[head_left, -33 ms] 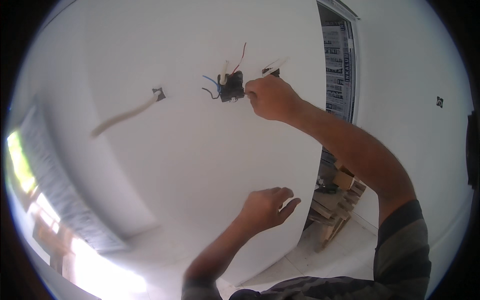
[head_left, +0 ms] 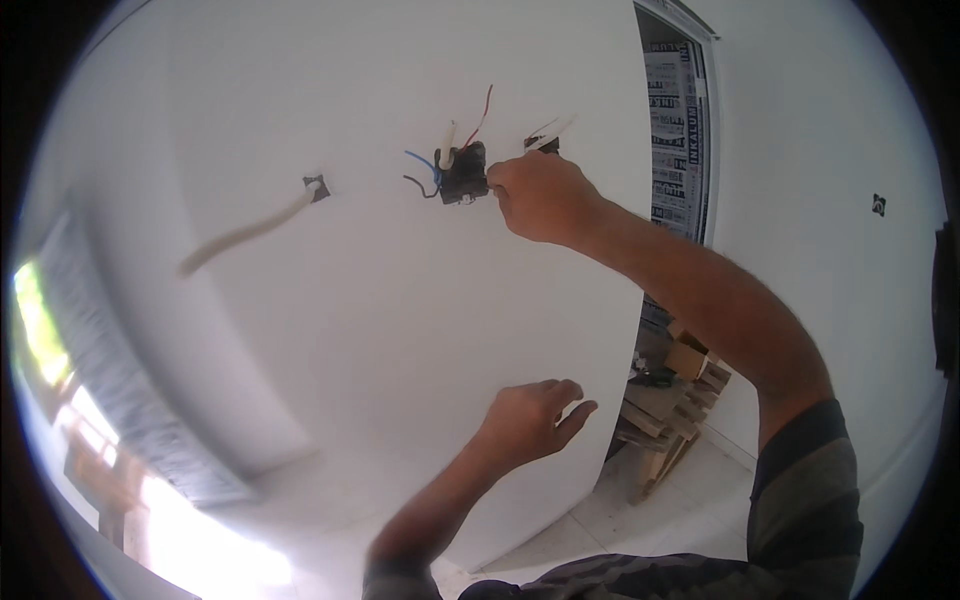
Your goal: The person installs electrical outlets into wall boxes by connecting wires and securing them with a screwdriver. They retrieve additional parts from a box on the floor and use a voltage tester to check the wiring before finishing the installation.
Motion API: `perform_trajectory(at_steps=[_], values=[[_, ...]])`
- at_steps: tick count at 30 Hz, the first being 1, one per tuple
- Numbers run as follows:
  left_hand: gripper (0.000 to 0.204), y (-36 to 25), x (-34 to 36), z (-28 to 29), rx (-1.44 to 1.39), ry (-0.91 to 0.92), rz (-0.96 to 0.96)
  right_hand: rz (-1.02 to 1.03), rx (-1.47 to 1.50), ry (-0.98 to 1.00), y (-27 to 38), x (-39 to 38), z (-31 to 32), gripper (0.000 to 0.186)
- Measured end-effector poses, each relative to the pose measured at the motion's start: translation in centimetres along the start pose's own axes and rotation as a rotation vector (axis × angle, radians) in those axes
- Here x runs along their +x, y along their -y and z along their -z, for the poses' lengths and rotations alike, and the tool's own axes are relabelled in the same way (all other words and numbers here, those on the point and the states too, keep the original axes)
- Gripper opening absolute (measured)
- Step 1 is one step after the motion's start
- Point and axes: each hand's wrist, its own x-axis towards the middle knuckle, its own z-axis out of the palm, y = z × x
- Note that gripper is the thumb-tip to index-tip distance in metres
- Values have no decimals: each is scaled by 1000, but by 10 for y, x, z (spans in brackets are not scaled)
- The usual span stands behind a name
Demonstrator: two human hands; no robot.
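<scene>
A black electrical wall box (head_left: 463,177) sits in the white wall ahead. From it stick out a blue wire (head_left: 419,157), a black wire (head_left: 418,187), a red wire (head_left: 484,115) and a pale conduit or cable (head_left: 448,145). At the box's right edge my right hand (head_left: 545,195) is closed, thumb and fingers pinched together; whatever lies between the fingertips is hidden. Lower down, in front of the wall, my left hand (head_left: 527,423) holds nothing, its thumb apart from the curled fingers.
Partly behind my right hand is another dark wall opening (head_left: 543,146) with thin wires. To the left, a pale conduit (head_left: 245,238) juts from a wall hole. A doorway on the right shows wooden pallets (head_left: 660,435) and a cardboard box (head_left: 687,360). Another small box (head_left: 879,205) marks the right wall.
</scene>
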Motion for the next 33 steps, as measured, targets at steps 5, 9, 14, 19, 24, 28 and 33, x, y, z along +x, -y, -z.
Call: perform_trajectory(at_steps=[5,9,14,19,24,28,33], values=[[26,42,-52,-18,70,277,298,-39,-142,208,15,1,16,14],[29,81,-120,-26,88,452,392,1,-170,108,19,10,12,14],[21,27,-42,-46,-94,170,-23,-305,375,129,-9,21,3,17],[22,-13,-3,-49,-181,217,-166,18,110,125,-24,27,18,18],[24,38,-54,-69,-31,533,91,72,-191,178,6,23,23,15],[24,26,-30,-65,-124,390,-8,26,-147,82,4,-4,0,13],[26,22,-17,-60,-149,342,-6,128,-215,43,-1,4,15,12]])
